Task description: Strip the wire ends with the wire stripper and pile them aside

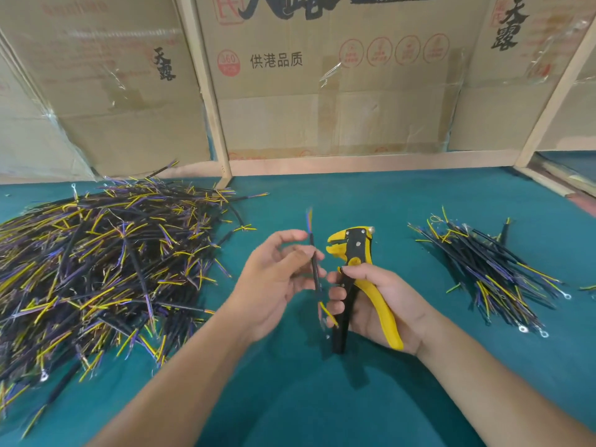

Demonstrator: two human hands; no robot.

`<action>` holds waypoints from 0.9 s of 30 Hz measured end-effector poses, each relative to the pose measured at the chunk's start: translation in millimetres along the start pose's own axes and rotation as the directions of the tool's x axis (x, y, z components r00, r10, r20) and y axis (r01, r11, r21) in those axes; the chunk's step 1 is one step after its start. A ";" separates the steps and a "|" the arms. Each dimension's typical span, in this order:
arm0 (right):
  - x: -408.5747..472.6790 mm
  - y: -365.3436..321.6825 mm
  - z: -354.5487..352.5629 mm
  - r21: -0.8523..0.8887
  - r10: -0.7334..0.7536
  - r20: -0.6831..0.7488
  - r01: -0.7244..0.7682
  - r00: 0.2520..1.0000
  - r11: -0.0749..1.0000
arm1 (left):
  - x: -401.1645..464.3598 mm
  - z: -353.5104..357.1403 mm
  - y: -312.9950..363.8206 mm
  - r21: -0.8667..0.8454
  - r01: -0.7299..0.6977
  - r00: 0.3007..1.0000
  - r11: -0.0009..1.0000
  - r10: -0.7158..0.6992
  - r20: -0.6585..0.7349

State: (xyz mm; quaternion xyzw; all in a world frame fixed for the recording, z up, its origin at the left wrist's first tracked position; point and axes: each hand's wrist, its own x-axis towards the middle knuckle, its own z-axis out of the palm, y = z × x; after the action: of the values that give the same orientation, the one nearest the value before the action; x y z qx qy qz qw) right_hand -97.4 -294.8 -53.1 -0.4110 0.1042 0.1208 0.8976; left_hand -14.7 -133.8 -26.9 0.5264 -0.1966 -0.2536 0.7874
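My left hand [277,279] pinches a short black cable piece [314,269] and holds it nearly upright above the teal table, its blue and yellow cores blurred at the top end. My right hand [377,304] grips the handles of a yellow and black wire stripper [353,253], jaws pointing up, just right of the cable and apart from it. A large heap of black cables with yellow and purple cores [96,266] covers the table's left side. A smaller pile of the same cables [487,266] lies on the right.
The teal table cover [354,195] stretches between the two piles. Taped cardboard boxes [322,91] and wooden posts [209,91] wall off the back edge. A wooden frame [554,179] angles in at the far right.
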 end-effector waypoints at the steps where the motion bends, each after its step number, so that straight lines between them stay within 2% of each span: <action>1: -0.1 -0.4 -1.0 -0.007 0.000 -0.002 0.000 1.000 1.000 | 0.8 -0.7 -2.3 -0.022 -0.041 0.999 0.999 0.040 -0.026; 3: -0.9 -1.0 -2.6 -0.035 0.017 0.019 -0.016 1.000 0.999 | 3.7 -1.3 -4.4 0.000 -0.131 0.988 0.991 0.131 -0.076; 7: -2.4 -0.8 -4.1 -0.104 0.079 0.166 -0.062 0.983 0.993 | 7.9 -5.1 -6.1 0.041 -0.231 0.961 0.972 0.235 -0.149; 11: -1.5 3.7 -1.1 -0.067 0.062 0.199 -0.049 0.978 0.997 | 8.6 -3.9 -8.1 0.184 -0.201 0.953 0.962 0.236 -0.190; 13: -2.6 4.8 -1.2 -0.050 0.040 0.187 -0.031 0.981 0.998 | 7.8 -4.9 -5.9 0.367 -0.168 0.950 0.915 0.249 -0.186; 14: -2.7 4.8 -1.2 -0.053 0.031 0.188 -0.021 0.982 0.998 | 6.6 -8.5 -4.6 0.560 -0.180 0.944 0.809 0.303 -0.133; 15: -3.2 4.6 -1.0 -0.057 0.025 0.186 -0.015 0.982 0.998 | 4.0 -12.6 -3.4 0.776 -0.212 0.930 0.593 0.366 -0.025; 16: -3.3 4.2 -0.5 -0.062 0.023 0.181 -0.012 0.983 0.998 | 0.9 -16.4 -2.1 0.910 -0.256 0.910 0.328 0.400 0.111; 17: -3.2 4.0 0.0 -0.065 0.022 0.174 -0.010 0.985 0.998 | -1.8 -18.8 0.0 0.944 -0.311 0.879 0.112 0.413 0.240; 18: -3.2 4.0 0.1 -0.070 0.021 0.169 -0.009 0.985 0.997 | -3.6 -19.9 2.4 0.934 -0.356 0.859 -0.016 0.387 0.334; 20: -5.0 3.5 -0.6 -0.092 0.012 0.161 0.003 0.987 0.996 | -4.2 -21.2 7.0 0.878 -0.463 0.813 -0.125 0.334 0.477; 22: -7.6 1.6 -1.3 -0.112 0.000 0.134 0.015 0.991 0.994 | -4.5 -24.2 14.2 0.828 -0.547 0.782 -0.123 0.279 0.558; 25: -9.8 -4.6 -2.2 -0.107 -0.029 0.066 0.036 0.997 0.994 | -7.6 -31.6 21.4 0.791 -0.607 0.786 0.070 0.197 0.586; 27: -10.2 -7.6 -2.8 -0.086 -0.058 0.028 0.060 0.998 0.995 | -8.5 -31.7 20.5 0.776 -0.618 0.783 0.126 0.185 0.594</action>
State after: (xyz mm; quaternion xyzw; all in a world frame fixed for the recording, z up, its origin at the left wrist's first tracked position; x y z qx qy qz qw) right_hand -104.9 -303.1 -46.6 -0.4507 0.0752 0.1038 0.8834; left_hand 0.8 -99.0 -20.0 0.7565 -0.5827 0.0554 0.2917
